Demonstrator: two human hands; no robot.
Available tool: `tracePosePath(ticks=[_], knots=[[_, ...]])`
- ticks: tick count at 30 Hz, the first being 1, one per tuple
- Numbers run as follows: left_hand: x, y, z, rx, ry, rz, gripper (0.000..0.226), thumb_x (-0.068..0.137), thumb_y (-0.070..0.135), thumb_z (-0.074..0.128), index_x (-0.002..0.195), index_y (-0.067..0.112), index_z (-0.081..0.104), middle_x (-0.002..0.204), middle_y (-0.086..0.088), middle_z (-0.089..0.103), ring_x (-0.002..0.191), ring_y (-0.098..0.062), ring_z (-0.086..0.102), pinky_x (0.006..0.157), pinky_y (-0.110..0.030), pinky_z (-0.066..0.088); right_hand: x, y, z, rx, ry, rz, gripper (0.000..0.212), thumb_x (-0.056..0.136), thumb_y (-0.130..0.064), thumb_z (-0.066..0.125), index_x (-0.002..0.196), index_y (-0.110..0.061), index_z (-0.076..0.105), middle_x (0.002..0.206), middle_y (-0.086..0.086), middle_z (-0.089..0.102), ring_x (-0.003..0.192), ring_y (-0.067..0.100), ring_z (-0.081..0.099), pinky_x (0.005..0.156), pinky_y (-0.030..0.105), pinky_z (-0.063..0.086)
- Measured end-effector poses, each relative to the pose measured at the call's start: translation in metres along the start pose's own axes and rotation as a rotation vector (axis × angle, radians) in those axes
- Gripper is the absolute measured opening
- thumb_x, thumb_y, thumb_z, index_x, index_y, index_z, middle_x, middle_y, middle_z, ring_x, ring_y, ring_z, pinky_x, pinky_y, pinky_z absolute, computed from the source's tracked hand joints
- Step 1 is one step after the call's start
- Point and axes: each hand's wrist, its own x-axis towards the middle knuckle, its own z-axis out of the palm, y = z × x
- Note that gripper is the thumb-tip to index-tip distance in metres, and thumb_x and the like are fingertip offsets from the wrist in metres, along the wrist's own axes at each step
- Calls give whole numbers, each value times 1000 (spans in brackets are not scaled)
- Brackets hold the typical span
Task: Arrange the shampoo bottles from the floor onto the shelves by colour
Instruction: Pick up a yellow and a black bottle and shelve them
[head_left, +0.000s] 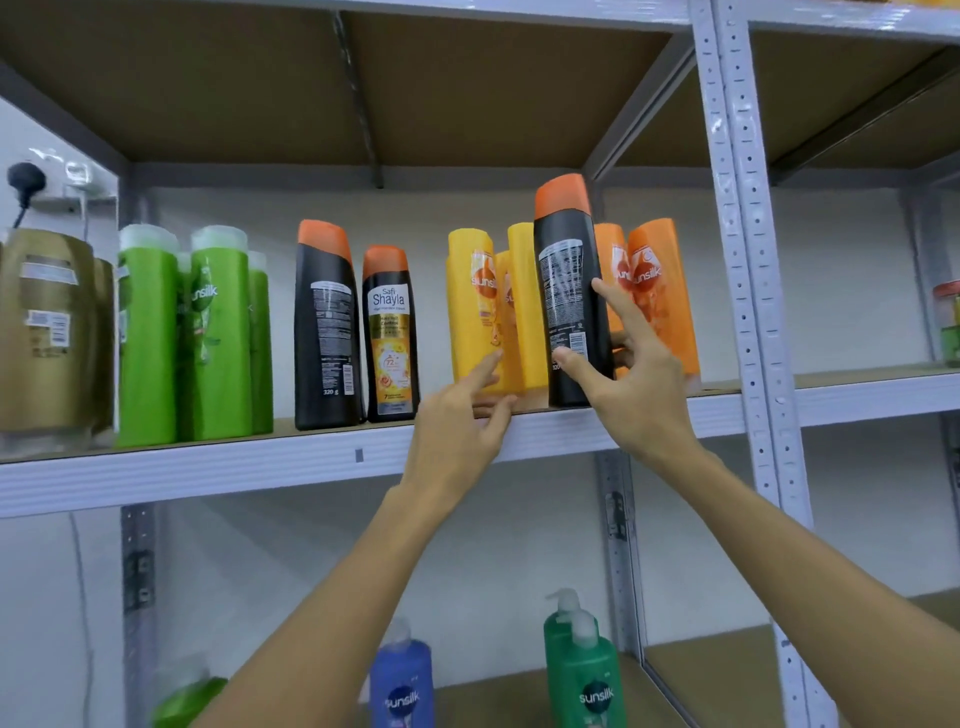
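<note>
The right hand (618, 374) is gripping a black bottle (569, 291) with an orange cap, thumb on the printed back label near its base and fingers wrapped around the far side, index finger lying up along the edge. The bottle is leaning a little to the left, its foot at the front lip of the shelf (311, 457), so it looks as if it is being stood down or lifted rather than left there. It is sitting between the yellow bottles (475, 306) on its left and the orange bottles (660, 291) on its right, in front of both groups.

The left hand (462, 415) is resting at the shelf edge just below the yellow bottles, fingers loosely extended, the index fingertip touching the foot of the nearest yellow one. It is holding nothing; my guess is it is steadying that row so it is not knocked while the black bottle is being handled so close by.

Two more black bottles (353, 327) with orange caps are standing further left, well apart from the held one, with the yellow group between them. Sorting by colour, the held bottle probably belongs with that pair, so its present spot seems provisional.

Green bottles (208, 332) and gold bottles (47, 327) are filling the far left of the same shelf. On the shelf below, a blue pump bottle (402, 675) and a green pump bottle (584, 670) are standing.
</note>
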Motion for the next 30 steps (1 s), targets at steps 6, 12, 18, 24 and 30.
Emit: tracePosePath(ticks=[6, 12, 18, 24, 30], knots=[[-24, -30, -54, 156, 46, 15, 53, 91, 31, 72, 140, 19, 58, 119, -1, 72, 104, -14, 68, 97, -32, 53, -2, -28, 36, 51, -50, -7, 72, 89, -32, 76, 150, -35, 38, 136, -10, 57, 109, 3, 59, 83, 5, 49], [-38, -60, -95, 271, 83, 46, 49, 89, 22, 74, 136, 14, 61, 123, -3, 68, 113, -20, 58, 101, -28, 44, -4, -57, 81, 96, -57, 16, 74, 87, -27, 79, 148, -33, 38, 128, -33, 47, 98, -5, 58, 84, 6, 49], [-34, -77, -111, 305, 188, 32, 50, 87, 22, 77, 133, 12, 63, 139, -14, 53, 127, -26, 46, 108, -7, 22, -7, -65, 121, 53, -77, 43, 76, 84, -29, 81, 145, -37, 37, 123, -15, 63, 97, -5, 62, 88, 14, 51], [-31, -82, -115, 308, 105, -71, 64, 88, 39, 73, 146, 24, 50, 159, -10, 29, 137, -26, 37, 109, -25, 25, -3, -64, 149, -17, -195, 89, 80, 87, -28, 79, 150, -36, 30, 125, -2, 68, 105, 18, 66, 93, 33, 54], [-33, -85, -121, 304, 87, -92, 66, 89, 43, 72, 148, 27, 47, 158, -9, 33, 138, -22, 38, 107, -25, 29, -2, -56, 141, -21, -381, 137, 84, 90, -22, 72, 155, -39, 21, 123, -2, 69, 81, 6, 63, 73, 20, 53]])
